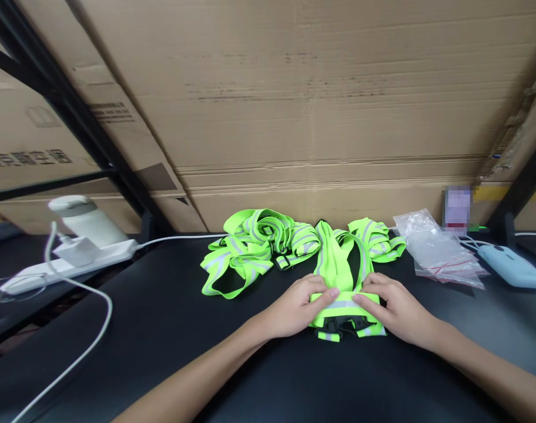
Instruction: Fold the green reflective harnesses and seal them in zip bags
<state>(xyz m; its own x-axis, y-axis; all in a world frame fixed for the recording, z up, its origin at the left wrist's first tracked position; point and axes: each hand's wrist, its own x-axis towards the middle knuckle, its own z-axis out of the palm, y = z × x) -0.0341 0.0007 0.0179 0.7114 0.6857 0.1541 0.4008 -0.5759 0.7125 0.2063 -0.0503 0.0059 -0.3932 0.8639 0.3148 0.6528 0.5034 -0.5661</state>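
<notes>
This looks like a warehouse or packing room. Big cardboard boxes (294, 106) stand on dark metal racks (87, 135) behind a black work table (171, 329). On the table lie many neon reflective vests (250, 247) and empty plastic bags (435, 249).

neon yellow-green vest (342, 276) with silver-grey reflective stripes and a black buckle, same colours on the strap pile (254, 247). black table (162, 317), brown cardboard (294, 100), white power strip (69, 264), pale blue gadget (512, 265).
</notes>
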